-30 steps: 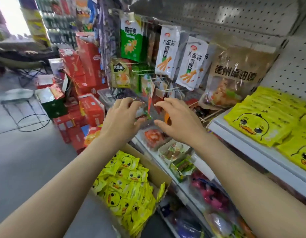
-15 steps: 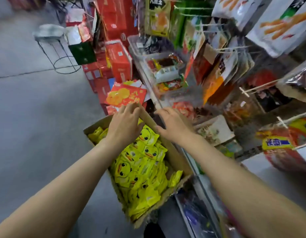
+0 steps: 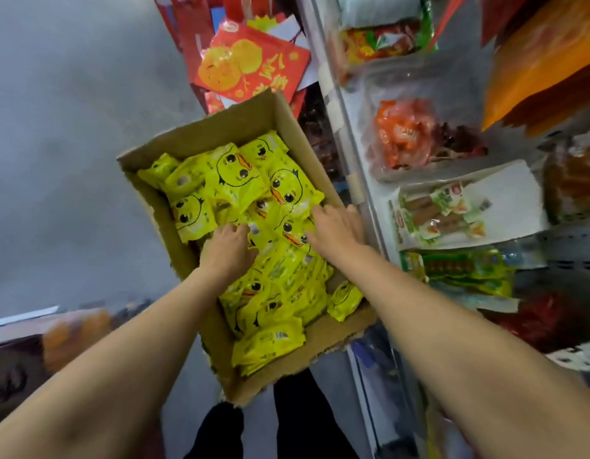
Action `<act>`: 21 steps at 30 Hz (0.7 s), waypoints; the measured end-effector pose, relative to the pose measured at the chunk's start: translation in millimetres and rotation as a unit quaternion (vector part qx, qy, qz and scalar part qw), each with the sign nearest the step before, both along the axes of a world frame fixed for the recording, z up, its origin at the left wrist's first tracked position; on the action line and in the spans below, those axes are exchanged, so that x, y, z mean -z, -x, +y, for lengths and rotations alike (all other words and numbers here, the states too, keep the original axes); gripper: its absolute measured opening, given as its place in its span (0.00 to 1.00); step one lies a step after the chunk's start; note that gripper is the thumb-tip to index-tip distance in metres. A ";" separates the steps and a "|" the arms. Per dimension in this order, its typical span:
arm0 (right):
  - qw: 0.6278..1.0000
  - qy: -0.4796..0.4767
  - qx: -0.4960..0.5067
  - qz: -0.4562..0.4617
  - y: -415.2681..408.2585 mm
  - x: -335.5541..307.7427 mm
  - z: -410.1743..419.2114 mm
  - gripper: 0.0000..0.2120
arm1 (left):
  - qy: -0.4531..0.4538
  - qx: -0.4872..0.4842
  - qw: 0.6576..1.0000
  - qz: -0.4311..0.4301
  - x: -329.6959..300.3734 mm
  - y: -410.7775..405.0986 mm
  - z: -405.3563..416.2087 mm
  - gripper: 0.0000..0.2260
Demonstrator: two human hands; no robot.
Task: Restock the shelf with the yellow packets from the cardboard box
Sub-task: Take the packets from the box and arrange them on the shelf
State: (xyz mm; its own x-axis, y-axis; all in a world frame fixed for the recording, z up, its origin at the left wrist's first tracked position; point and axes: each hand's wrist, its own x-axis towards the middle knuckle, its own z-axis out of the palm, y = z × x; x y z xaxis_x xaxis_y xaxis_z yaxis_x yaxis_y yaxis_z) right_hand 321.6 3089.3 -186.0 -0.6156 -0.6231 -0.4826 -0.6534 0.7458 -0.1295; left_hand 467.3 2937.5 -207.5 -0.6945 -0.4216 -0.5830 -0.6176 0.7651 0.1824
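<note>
An open cardboard box (image 3: pixel 240 122) stands on the floor against the shelf unit, filled with several yellow packets (image 3: pixel 240 170) printed with a duck face. Both of my hands are down inside it. My left hand (image 3: pixel 225 250) rests on the pile with its fingers curled down among the packets; whether it grips one is hidden. Next to the box's right wall, my right hand (image 3: pixel 336 230) lies flat on the packets with its fingers apart. One packet (image 3: pixel 343 299) lies alone at the near right corner.
The shelf unit's front edge (image 3: pixel 350 127) runs along the box's right side, with trays of red, orange and green snacks behind it. Red packages (image 3: pixel 254 64) lie beyond the box. Grey floor (image 3: pixel 72 160) spreads to the left. My dark-trousered legs (image 3: pixel 287 422) stand below the box.
My view has tipped from the hanging snacks down onto the box. Both hands have dropped from shelf height into the box and now touch the yellow packets.
</note>
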 end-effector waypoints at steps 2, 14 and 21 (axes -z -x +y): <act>0.999 0.001 0.029 -0.028 -2.2 10.0 -12.5 0.21 | -0.013 -0.042 0.998 -0.038 16.3 -12.5 2.8 0.26; 0.985 0.048 0.156 -0.060 -24.0 65.5 -18.6 0.31 | -0.014 -0.229 0.973 -0.020 51.2 -43.2 14.6 0.28; 0.942 0.068 0.288 -0.160 -45.9 66.0 -14.9 0.31 | -0.055 -0.385 0.921 -0.015 52.8 -39.2 17.7 0.30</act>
